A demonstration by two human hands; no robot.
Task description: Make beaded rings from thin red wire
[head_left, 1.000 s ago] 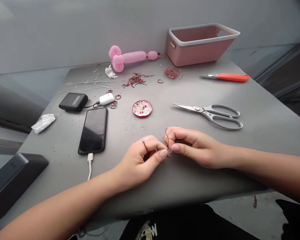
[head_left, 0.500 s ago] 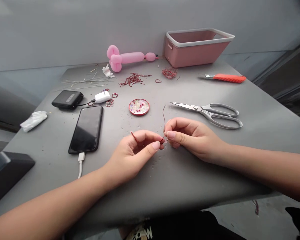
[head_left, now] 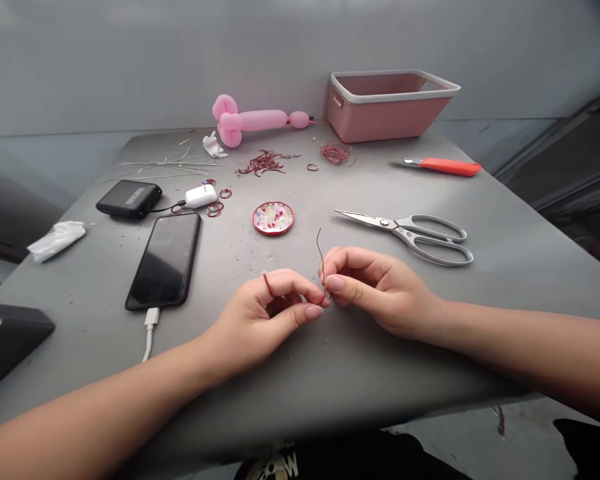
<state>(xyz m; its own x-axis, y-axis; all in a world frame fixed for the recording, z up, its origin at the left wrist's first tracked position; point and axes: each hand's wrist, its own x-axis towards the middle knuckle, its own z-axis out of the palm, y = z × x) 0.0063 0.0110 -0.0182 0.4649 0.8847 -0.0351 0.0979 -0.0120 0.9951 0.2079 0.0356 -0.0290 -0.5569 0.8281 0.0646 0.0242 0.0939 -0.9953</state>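
My left hand (head_left: 275, 313) pinches a thin dark red wire (head_left: 321, 247) low down, between thumb and index finger. A red ring (head_left: 269, 285) is around its index finger. My right hand (head_left: 375, 287) closes its thumb and fingertips on the same wire, its fingertips nearly touching the left ones. One wire end sticks up above the hands. Something small and shiny shows between the fingertips, too small to make out. Behind the hands lies a round red-rimmed dish (head_left: 273, 219) of small pale and red beads. Silver scissors (head_left: 405, 230) lie beyond my right hand.
A phone (head_left: 165, 260) with a white cable, a black box (head_left: 130, 199) and a white device (head_left: 201, 196) are at left. Farther back are wire scraps (head_left: 264, 163), a pink balloon (head_left: 260, 120), a pink basket (head_left: 390, 120) and a red-handled cutter (head_left: 450, 167).
The whole view has shifted slightly, so the table items sit a little farther left. Both hands stay together at the wire, and its upright end leans more to the left.
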